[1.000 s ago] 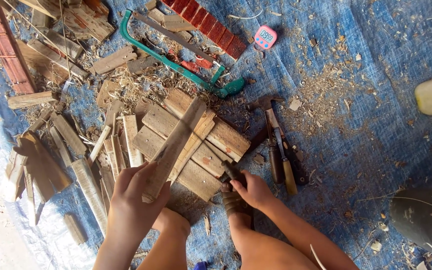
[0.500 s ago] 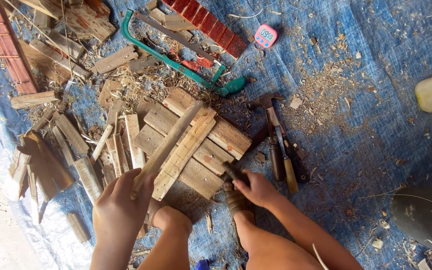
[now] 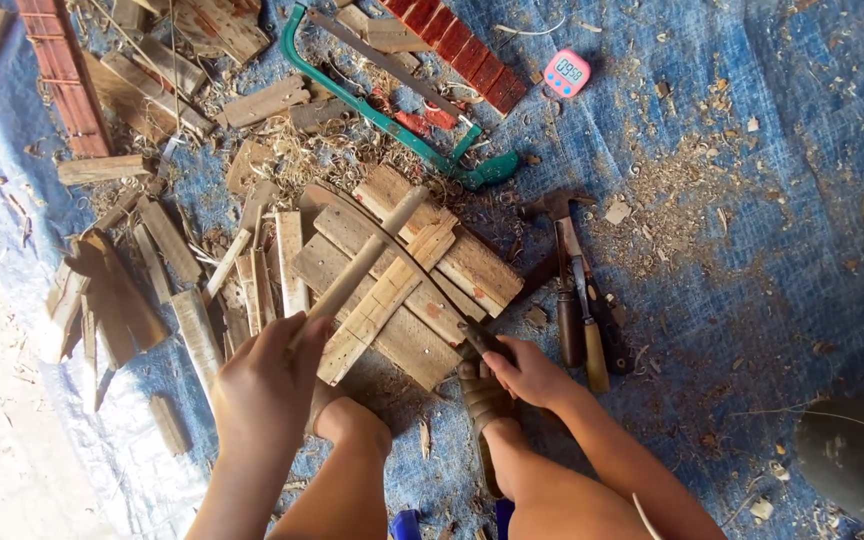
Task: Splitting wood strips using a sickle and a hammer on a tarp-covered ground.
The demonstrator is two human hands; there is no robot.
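Two hands: both are closed, each on one thing.
Stick: the pale, round wooden stick [image 3: 367, 262] lies slanted across the stack of brown wooden slats [image 3: 407, 275] near the middle of the blue tarpaulin [image 3: 752, 260].
Left hand: the left hand [image 3: 267, 385] grips the stick's near end; half a second ago it held lower and flatter.
Right hand: the right hand [image 3: 522, 370] clasps the handle of the thin curved dark blade [image 3: 392, 240], which now crosses the stick.
Meaning: cutting looks under way.
Around: green-framed hacksaw [image 3: 392, 120] beyond; wooden-handled chisels [image 3: 577, 300] to the right.

Bright even daylight, soft shadows, sharp focus, overexposed lower-left corner
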